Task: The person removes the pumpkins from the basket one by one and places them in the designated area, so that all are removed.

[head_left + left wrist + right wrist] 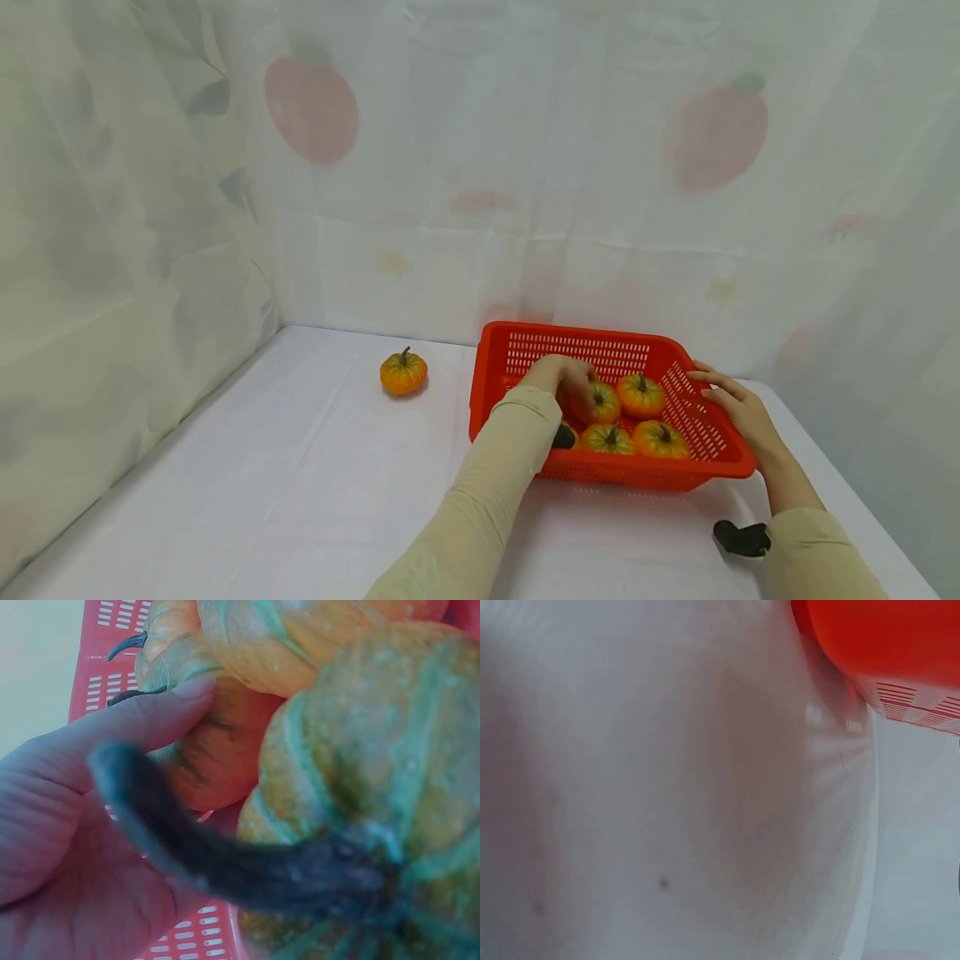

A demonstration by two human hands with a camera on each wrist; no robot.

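My left hand [573, 382] reaches down inside a red plastic basket [577, 332], beside a small orange-green pumpkin [605, 402]. In the left wrist view, its thumb lies nearly straight across a pumpkin [225, 750]; the other fingertips are hidden there. Another pumpkin [360, 742] with a thick curved stem [247, 862] fills the foreground. My right hand [742, 410] holds the basket's right rim, fingers hooked over the edge. More pumpkins sit in the basket, including one [641, 396] at the back and one [660, 440] at the front right.
A lone pumpkin [403, 372] stands on the white-covered table [322, 467] left of the basket. Beside the right sleeve is a small dark object [742, 540]. Printed curtains [480, 150] hang behind and at the sides. Much of the right wrist view is blurred.
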